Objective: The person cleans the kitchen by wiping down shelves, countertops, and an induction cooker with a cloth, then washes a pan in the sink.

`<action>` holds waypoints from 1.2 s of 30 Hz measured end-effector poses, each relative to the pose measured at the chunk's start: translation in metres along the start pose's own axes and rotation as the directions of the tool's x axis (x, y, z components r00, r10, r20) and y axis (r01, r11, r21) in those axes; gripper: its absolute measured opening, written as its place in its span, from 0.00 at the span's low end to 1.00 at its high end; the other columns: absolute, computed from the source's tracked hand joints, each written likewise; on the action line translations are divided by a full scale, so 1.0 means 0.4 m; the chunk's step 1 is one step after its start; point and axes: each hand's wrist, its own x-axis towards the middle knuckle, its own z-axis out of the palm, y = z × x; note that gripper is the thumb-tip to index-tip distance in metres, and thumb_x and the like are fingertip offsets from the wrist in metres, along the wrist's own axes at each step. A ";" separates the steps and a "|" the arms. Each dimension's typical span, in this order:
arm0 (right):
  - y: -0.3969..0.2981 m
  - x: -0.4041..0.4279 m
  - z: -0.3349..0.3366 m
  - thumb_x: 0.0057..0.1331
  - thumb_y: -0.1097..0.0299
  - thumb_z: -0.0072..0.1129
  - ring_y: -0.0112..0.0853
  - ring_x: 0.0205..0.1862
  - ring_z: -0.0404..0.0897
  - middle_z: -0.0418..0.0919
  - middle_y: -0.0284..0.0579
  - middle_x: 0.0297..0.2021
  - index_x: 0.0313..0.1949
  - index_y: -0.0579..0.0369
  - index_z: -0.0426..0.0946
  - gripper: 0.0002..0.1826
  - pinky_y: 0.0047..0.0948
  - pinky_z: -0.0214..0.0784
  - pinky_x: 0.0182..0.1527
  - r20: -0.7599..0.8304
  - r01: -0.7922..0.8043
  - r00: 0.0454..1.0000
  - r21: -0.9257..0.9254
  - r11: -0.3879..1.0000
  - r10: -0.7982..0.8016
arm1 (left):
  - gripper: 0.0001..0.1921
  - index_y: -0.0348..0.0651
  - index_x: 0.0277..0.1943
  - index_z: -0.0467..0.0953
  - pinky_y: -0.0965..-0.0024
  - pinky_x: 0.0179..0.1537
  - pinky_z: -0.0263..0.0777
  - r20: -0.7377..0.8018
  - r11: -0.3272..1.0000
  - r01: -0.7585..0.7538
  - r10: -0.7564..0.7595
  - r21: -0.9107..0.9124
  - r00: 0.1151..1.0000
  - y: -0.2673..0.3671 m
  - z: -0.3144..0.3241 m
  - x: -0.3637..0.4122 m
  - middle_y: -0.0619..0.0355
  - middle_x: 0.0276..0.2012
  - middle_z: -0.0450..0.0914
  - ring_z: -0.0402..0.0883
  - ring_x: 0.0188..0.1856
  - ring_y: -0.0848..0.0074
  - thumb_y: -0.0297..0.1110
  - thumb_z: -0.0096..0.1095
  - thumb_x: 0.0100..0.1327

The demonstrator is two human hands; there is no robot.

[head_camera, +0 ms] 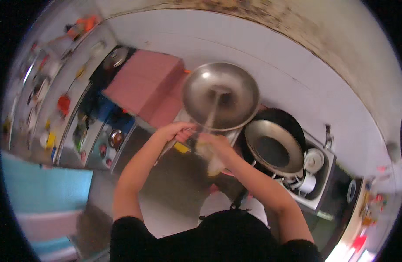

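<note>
In front of my body, my left hand (181, 130) and my right hand (218, 144) come close together at the near rim of a large steel wok (201, 78). A pale yellowish, limp thing (206, 150), perhaps a plastic bag or a cloth, hangs under my right hand, which seems to grip it. My left fingers are curled beside it; blur hides what they hold. A long pale streak (213, 109) crosses the wok from its middle toward my hands. Whether it is a utensil or a reflection, I cannot tell.
To the right, a second pan (250, 134) leans in a black wok (283, 114) beside a sink (323, 193) holding white dishes (314, 160). A pink box-shaped cover (145, 75) stands left of the wok. Shelves (73, 114) with kitchenware line the left wall.
</note>
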 end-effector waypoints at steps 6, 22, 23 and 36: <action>0.009 -0.012 0.052 0.48 0.57 0.65 0.25 0.28 0.77 0.79 0.40 0.27 0.30 0.60 0.78 0.18 0.27 0.69 0.31 -0.126 0.289 0.947 -0.060 0.956 -0.294 | 0.16 0.53 0.21 0.60 0.82 0.11 0.39 -0.256 0.996 0.003 0.021 0.092 0.966 -0.004 0.050 -0.014 0.73 0.11 0.53 0.50 0.10 0.89 0.44 0.53 0.61; 0.037 -0.137 -0.035 0.42 0.65 0.65 0.25 0.25 0.74 0.77 0.39 0.20 0.25 0.60 0.78 0.13 0.25 0.66 0.30 0.041 0.281 0.958 0.080 0.956 -0.285 | 0.10 0.39 0.43 0.68 0.77 0.28 0.69 -0.572 0.835 -0.129 0.471 0.535 0.671 -0.157 0.367 -0.027 0.59 0.32 0.76 0.76 0.30 0.81 0.30 0.47 0.58; 0.042 -0.161 -0.043 0.42 0.66 0.64 0.24 0.25 0.74 0.76 0.39 0.20 0.26 0.60 0.78 0.12 0.25 0.66 0.29 0.033 0.344 0.937 0.091 0.934 -0.348 | 0.09 0.40 0.43 0.68 0.79 0.24 0.66 -0.568 0.815 -0.199 0.533 0.545 0.628 -0.175 0.403 -0.029 0.61 0.29 0.75 0.73 0.26 0.83 0.29 0.46 0.58; 0.000 -0.816 -0.868 0.46 0.68 0.59 0.27 0.19 0.70 0.67 0.42 0.14 0.19 0.58 0.71 0.08 0.27 0.62 0.23 0.265 0.752 0.658 -0.279 0.597 -0.705 | 0.05 0.50 0.34 0.64 0.84 0.10 0.45 -0.665 0.913 -0.187 0.394 0.362 0.634 -0.374 0.996 -0.018 0.71 0.16 0.58 0.54 0.13 0.90 0.36 0.50 0.64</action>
